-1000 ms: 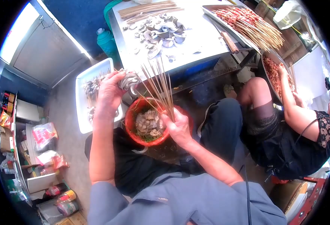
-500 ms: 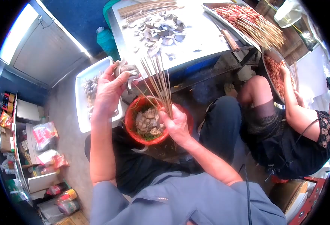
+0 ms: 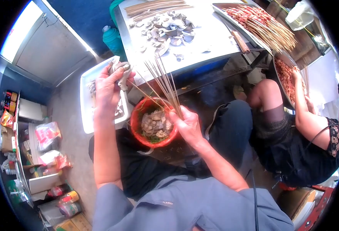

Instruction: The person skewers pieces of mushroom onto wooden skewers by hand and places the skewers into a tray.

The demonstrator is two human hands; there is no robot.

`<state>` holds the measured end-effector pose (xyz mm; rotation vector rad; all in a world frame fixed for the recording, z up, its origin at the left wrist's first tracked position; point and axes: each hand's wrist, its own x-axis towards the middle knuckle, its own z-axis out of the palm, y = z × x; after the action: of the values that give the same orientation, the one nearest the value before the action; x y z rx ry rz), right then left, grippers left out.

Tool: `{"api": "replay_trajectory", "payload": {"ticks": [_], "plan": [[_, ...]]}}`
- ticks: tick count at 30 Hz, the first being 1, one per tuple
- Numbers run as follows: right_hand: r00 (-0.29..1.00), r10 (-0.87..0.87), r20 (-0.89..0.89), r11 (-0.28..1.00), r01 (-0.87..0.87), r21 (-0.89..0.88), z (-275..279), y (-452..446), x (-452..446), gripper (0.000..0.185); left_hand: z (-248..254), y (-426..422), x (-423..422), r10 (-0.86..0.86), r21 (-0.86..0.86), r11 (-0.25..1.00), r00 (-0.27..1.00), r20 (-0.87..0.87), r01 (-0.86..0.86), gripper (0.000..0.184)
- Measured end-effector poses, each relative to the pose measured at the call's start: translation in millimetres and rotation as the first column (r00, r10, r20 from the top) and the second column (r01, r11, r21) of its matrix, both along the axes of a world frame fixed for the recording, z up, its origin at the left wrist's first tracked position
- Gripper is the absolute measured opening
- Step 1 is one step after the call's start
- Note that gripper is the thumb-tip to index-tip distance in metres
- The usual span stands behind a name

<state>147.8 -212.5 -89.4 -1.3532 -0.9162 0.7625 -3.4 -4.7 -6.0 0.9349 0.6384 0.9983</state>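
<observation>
My left hand (image 3: 108, 89) is closed around pieces of grey oyster mushroom (image 3: 124, 74), above the edge of a white plastic tray (image 3: 85, 115). A bundle of thin bamboo skewers (image 3: 164, 81) fans upward from my right hand (image 3: 188, 126), whose fingers are wrapped round its lower end. One skewer leans away from the bundle toward the mushroom; whether its tip has gone in, I cannot tell. Below my hands stands a red bowl (image 3: 165, 143) with pale chunks (image 3: 154, 122) and green bits inside. Skewered mushrooms lie in the tray, partly hidden by my left forearm.
Loose mushrooms (image 3: 172, 30) and a pile of skewers (image 3: 154, 8) lie on the white table (image 3: 211, 36). A knife (image 3: 240, 41) rests beside a tray of meat skewers (image 3: 265, 27). At right, a co-worker's hand (image 3: 297, 75) reaches into a pan of meat (image 3: 284, 73).
My left hand has shifted slightly left with the mushroom, which is now turned and bunched more tightly. My right hand keeps the skewers almost still. The whole view has shifted a little.
</observation>
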Motion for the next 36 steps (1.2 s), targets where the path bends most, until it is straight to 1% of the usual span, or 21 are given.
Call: {"api": "replay_trajectory", "payload": {"ticks": [2, 4, 6, 9, 12, 14, 16, 18, 21, 30, 34, 36], "plan": [[0.998, 0.049, -0.049, 0.997, -0.051, -0.05, -4, -2, 5, 0.013, 1, 5, -4, 0.001, 0.028, 1.0, 1.0, 0.01, -0.001, 0.034], [0.997, 0.051, -0.051, 0.997, -0.054, -0.049, 2, -3, 9, 0.013, 3, 6, -5, 0.019, 0.038, 0.999, 1.0, 0.003, -0.019, 0.033], [0.997, 0.052, -0.053, 0.997, -0.054, -0.049, 4, -4, 11, 0.013, 4, 8, -5, 0.055, 0.118, 0.992, 0.996, -0.077, -0.045, 0.037], [0.999, 0.017, -0.036, 0.999, -0.018, -0.026, 1, -3, 11, 0.013, 4, 4, -3, 0.05, 0.17, 0.985, 0.991, -0.121, -0.029, 0.037], [0.995, 0.056, -0.082, 0.997, -0.06, -0.056, -2, -4, 4, 0.013, -1, 1, 4, 0.042, 0.159, 0.987, 0.995, -0.09, -0.027, 0.038], [0.995, 0.096, 0.014, 0.995, -0.096, -0.025, -4, -4, -2, 0.014, -1, -1, 6, 0.024, 0.142, 0.99, 0.997, -0.08, -0.013, 0.038], [0.995, 0.095, 0.024, 0.995, -0.094, -0.016, -4, -4, -4, 0.014, 1, -2, 5, 0.01, 0.125, 0.992, 0.997, -0.071, -0.001, 0.038], [0.996, 0.083, -0.028, 0.995, -0.084, -0.046, -2, -4, -5, 0.014, 2, -3, 5, 0.001, 0.118, 0.993, 0.999, -0.045, 0.004, 0.039], [0.996, 0.089, -0.019, 0.994, -0.09, -0.061, -1, -4, -4, 0.014, 4, -4, 4, 0.006, 0.128, 0.992, 0.999, -0.053, 0.001, 0.039], [0.992, 0.063, -0.114, 0.996, -0.069, -0.053, -5, -4, -6, 0.015, 2, -6, 3, -0.02, 0.14, 0.99, 1.0, 0.021, 0.016, 0.037], [0.992, 0.055, -0.112, 0.996, -0.062, -0.062, -3, -5, -7, 0.014, 2, -6, 4, -0.026, 0.15, 0.988, 0.999, 0.021, 0.022, 0.037], [0.99, 0.048, -0.129, 0.997, -0.055, -0.053, -4, -4, -7, 0.014, 3, -7, 5, -0.045, 0.196, 0.98, 0.999, -0.004, 0.045, 0.037]]}}
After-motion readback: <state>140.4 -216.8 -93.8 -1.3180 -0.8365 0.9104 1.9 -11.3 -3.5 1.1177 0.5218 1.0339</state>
